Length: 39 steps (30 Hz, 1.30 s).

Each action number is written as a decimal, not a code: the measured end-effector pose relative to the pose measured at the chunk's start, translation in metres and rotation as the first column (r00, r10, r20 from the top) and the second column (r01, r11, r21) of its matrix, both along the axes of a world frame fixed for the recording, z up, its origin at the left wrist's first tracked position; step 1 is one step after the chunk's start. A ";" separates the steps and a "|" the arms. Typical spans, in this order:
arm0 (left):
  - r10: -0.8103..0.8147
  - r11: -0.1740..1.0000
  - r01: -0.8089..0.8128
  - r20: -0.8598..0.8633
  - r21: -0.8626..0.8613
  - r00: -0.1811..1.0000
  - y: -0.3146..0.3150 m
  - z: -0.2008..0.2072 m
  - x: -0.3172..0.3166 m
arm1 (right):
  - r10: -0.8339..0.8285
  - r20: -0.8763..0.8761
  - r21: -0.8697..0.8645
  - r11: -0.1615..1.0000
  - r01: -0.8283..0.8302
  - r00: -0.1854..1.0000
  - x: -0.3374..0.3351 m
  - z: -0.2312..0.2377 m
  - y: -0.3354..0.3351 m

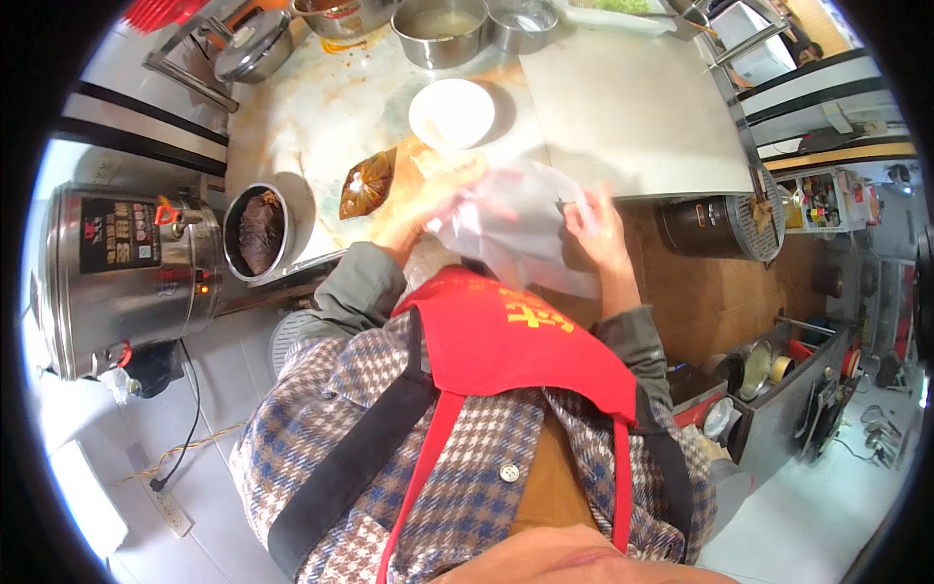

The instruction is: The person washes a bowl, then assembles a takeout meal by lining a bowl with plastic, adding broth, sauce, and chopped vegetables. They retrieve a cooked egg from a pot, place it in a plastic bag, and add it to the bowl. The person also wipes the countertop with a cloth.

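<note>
Plastic bag, glare-washed, left hand partly hidden

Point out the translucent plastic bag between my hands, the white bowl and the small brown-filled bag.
Translucent plastic bag (520, 219), head view: middle of its film.
White bowl (451, 114), head view: its middle.
Small brown-filled bag (364, 198), head view: its brown body.

Near side of white bowl: right hand pinches clear plastic bag, left hand is against it, grip washed out. Tied brown-filled bag lies near-left of bowl; metal pot stands beyond it.
</note>
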<state>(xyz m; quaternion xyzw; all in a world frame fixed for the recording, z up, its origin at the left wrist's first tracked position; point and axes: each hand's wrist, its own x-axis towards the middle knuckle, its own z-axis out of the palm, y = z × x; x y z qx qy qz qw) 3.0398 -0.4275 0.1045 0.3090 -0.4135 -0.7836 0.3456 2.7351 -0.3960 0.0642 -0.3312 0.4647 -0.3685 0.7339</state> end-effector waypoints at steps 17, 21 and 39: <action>0.475 0.857 -0.483 0.087 0.182 0.876 -0.073 -0.025 0.046 | 0.374 0.495 0.015 0.899 -0.438 0.784 0.056 -0.006 -0.123; 0.389 0.912 -0.396 0.077 0.107 0.918 -0.074 -0.033 0.067 | 0.618 0.039 -0.068 0.786 -0.615 0.785 0.073 0.000 -0.154; 0.773 0.628 -0.307 0.526 -0.715 0.354 -0.058 -0.019 0.028 | 0.327 0.439 -0.013 0.934 -0.358 0.837 0.072 -0.001 -0.153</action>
